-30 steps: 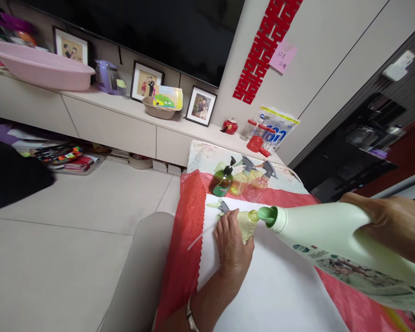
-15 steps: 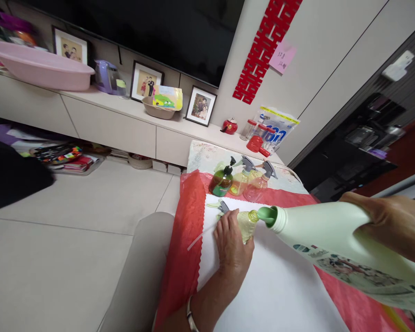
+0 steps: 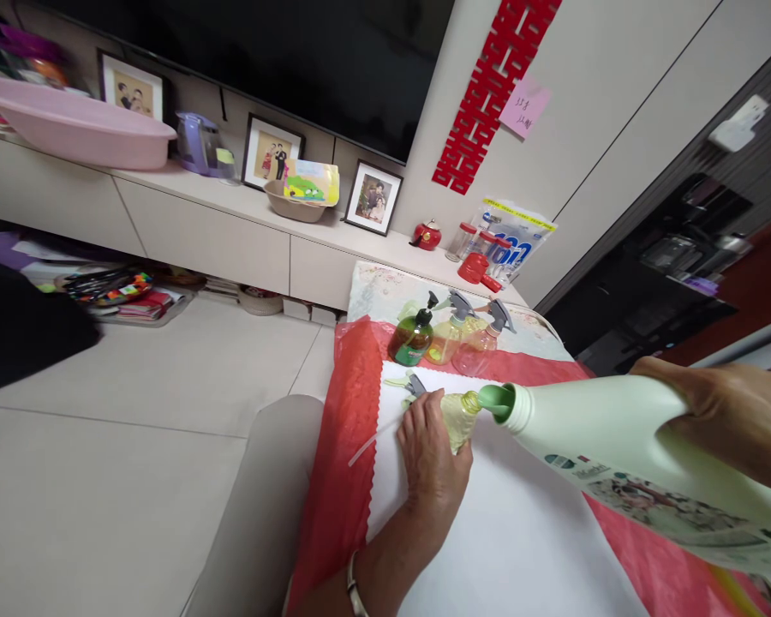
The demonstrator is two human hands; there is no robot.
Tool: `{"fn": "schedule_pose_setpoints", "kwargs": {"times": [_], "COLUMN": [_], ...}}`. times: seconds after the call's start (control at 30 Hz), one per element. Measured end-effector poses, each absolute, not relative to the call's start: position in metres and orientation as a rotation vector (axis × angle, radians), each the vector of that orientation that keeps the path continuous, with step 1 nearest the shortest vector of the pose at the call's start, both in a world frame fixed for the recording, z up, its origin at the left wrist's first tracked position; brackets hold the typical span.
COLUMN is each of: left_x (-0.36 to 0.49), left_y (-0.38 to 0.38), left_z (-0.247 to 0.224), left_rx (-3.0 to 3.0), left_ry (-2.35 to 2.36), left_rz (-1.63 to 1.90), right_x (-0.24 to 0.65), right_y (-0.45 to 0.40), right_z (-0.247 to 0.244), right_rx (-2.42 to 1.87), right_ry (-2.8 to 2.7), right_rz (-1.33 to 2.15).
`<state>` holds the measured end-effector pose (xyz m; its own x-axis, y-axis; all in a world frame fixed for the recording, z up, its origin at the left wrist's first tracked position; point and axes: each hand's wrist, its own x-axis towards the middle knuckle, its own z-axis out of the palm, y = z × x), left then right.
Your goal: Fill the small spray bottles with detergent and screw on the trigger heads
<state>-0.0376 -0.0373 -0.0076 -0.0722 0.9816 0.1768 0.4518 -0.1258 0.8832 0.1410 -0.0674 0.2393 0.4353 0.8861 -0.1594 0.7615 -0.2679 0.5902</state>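
Head camera: clasping the yellow bottle [image 3: 457, 420] over the white mat [image 3: 488, 531] with the left hand [image 3: 432, 454], gripping the tipped green jug [image 3: 617, 428] in the right hand [image 3: 738, 420], holding its spout [image 3: 496, 400] right at the bottle's neck [image 3: 469, 401]! Apparently pouring, unable to confirm any flow. Calling for a steady tilt.

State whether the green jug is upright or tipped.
Tipped: the right hand holds the green jug nearly sideways, its spout at the yellow bottle.
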Motion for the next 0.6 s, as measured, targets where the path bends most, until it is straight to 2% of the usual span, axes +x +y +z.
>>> {"fn": "schedule_pose_setpoints", "kwargs": {"times": [0.6], "left_x": [-0.0377], "left_y": [-0.0371], "left_z": [-0.0089], "left_rx": [1.611], "left_ry": [1.55], "left_rz": [1.163], "right_x": [0.1405], "right_y": [-0.0669], "right_z": [0.2389], "right_rx": [2.082], "right_ry": [1.366], "right_rz": [0.262]}}
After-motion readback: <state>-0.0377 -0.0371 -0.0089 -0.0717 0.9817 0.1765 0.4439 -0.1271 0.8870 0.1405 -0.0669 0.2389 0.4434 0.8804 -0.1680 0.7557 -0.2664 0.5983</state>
